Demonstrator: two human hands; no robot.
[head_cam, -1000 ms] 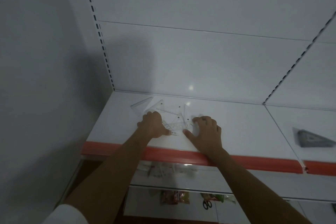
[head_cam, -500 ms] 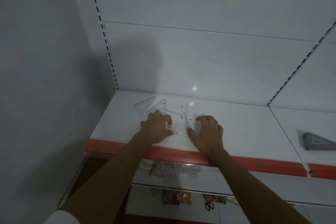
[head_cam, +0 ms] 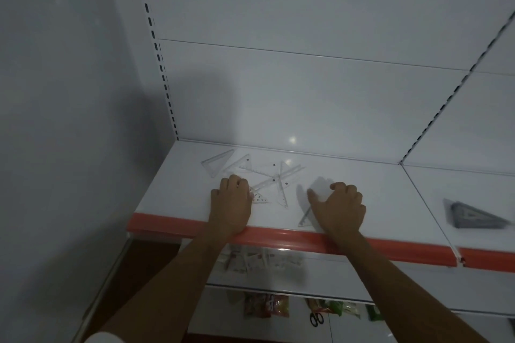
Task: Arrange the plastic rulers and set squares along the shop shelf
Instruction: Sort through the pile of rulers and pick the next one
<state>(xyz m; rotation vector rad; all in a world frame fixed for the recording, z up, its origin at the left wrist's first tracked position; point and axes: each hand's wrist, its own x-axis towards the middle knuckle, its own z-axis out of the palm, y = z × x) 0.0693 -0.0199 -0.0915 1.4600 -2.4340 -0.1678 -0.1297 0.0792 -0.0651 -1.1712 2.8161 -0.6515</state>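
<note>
Several clear plastic rulers (head_cam: 269, 173) and set squares lie in a loose, crossed pile on the left bay of the white shelf (head_cam: 178, 192). One clear set square (head_cam: 218, 163) lies apart at the back left. My left hand (head_cam: 231, 203) rests near the front edge, its curled fingers holding down a small numbered set square (head_cam: 260, 199). To the right of the pile, my right hand (head_cam: 338, 207) curls over another clear set square (head_cam: 305, 216). That piece is blurred and mostly hidden under the palm.
A dark set-square pack (head_cam: 473, 214) lies on the neighbouring bay to the right. An orange strip (head_cam: 167, 224) runs along the shelf's front edge. The grey wall (head_cam: 69, 120) closes the left side. Packets and scissors (head_cam: 316, 319) sit on the lower shelves.
My right hand has slid to the right, away from the pile, taking a clear set square with it. My left hand has stayed on the pile's near-left side.
</note>
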